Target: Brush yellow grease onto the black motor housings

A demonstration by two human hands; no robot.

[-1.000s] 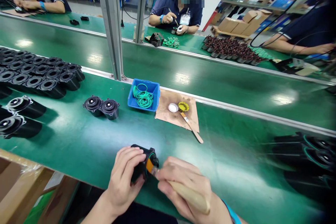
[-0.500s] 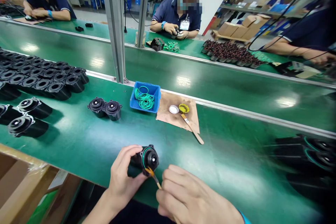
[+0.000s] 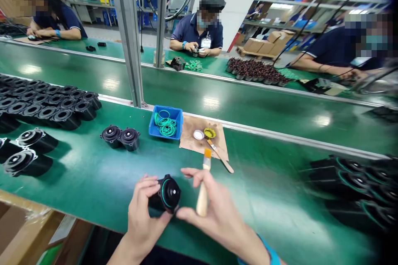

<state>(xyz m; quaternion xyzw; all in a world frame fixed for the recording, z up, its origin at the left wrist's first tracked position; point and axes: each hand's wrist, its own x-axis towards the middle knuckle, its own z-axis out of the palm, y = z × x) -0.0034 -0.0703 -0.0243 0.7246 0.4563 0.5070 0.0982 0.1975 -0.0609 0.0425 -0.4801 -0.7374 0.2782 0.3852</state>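
So the flat paintbrush [image 3: 202, 199] has left the black cylindrical housing [image 3: 172, 192] and now points bristles-up, tucked in the right hand [image 3: 219, 205], thumb and forefinger spread. Left hand [image 3: 141, 205] has the housing clamped, glossy, green ring [image 3: 162, 192] round its collar, near the front edge of the green tabletop [image 3: 273, 186], which runs right to more housings [image 3: 325, 173].

- The one camera sits on the person's head, looking forward and down across the green bench [image 3: 270, 198].
- The left hand [image 3: 144, 205] and right hand [image 3: 219, 205] are near it, low in the view.
- A co-worker [image 3: 186, 31] sits farther off, near the top.
- The view leans: the metal rail [image 3: 273, 133] slopes down rightward.
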